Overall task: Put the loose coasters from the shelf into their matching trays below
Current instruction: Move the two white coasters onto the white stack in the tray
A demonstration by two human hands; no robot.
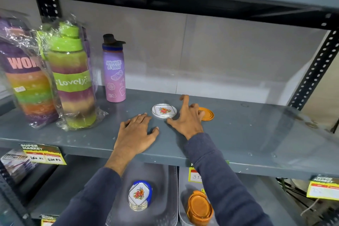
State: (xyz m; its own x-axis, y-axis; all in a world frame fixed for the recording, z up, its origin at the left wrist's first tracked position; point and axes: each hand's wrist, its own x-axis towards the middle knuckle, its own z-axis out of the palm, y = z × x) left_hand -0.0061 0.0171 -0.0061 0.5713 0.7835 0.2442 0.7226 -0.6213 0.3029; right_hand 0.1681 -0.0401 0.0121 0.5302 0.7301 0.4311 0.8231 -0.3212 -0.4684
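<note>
A white round coaster with a red flower print [164, 110] lies flat on the grey shelf [238, 134]. An orange coaster [208, 113] lies just right of it, partly hidden behind my right hand [189, 117]. That hand hovers between the two coasters with fingers spread, holding nothing. My left hand [136, 132] rests flat on the shelf, its fingertips just left of the white coaster. Below, the left grey tray [165, 174] holds a stack of flowered coasters [139, 195]. The right grey tray [183, 189] holds a stack of orange coasters [199, 207].
On the shelf's left stand a lilac bottle [114, 71] and two plastic-wrapped striped bottles [71, 79]. A perforated black upright [315, 68] bounds the right side. Yellow price tags [44, 154] hang on the shelf's front edge.
</note>
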